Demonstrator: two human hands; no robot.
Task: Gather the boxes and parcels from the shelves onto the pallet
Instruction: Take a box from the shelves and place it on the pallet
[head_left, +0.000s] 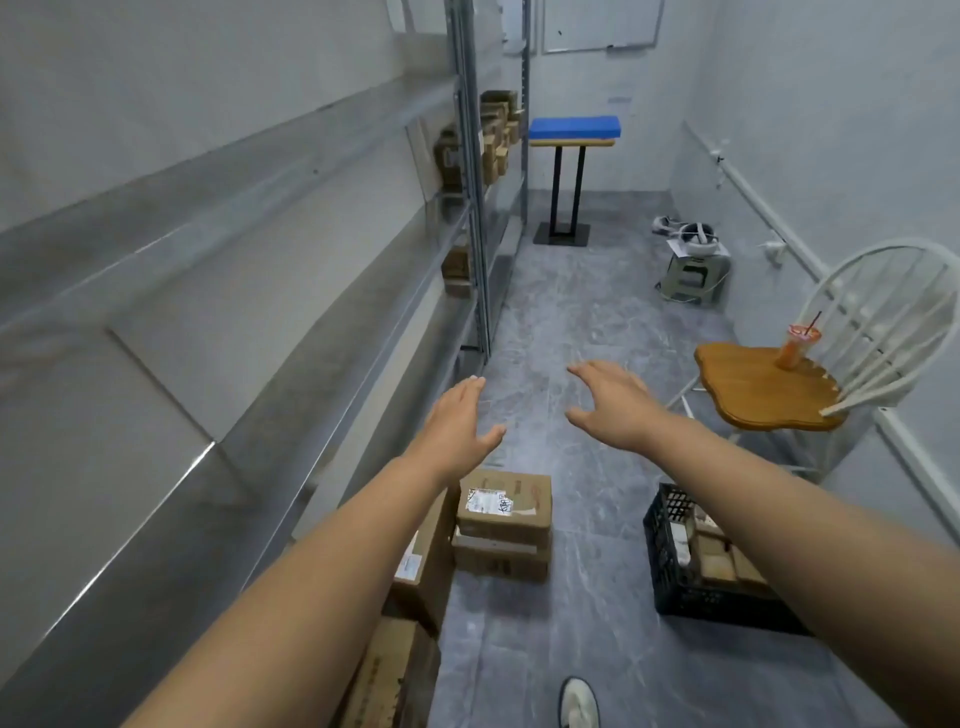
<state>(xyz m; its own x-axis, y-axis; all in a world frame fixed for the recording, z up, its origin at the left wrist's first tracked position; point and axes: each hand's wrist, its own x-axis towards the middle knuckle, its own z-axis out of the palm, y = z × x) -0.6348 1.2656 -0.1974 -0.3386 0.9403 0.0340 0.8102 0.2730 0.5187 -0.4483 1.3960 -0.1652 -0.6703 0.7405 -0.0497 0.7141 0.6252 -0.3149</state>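
Note:
Both my arms stretch forward over the floor, palms down. My left hand (457, 421) and my right hand (610, 402) are open and hold nothing. Below them a stack of two cardboard boxes (503, 522) stands on the floor, the top one with a white label. More brown boxes (415, 571) lie beside it along the foot of the metal shelves (322, 291), partly hidden by my left arm. Several small brown boxes (496, 135) sit on the far shelves, and further ones (457, 267) on a lower shelf. A blue pallet (574, 127) rests on a stand at the far end.
A black crate (670, 587) with small boxes stands on the floor at right. A white chair (878, 322) with a wooden seat holds an orange drink cup (795, 348). A small stool (696, 273) with a headset stands by the right wall. My shoe (579, 701) shows at the bottom.

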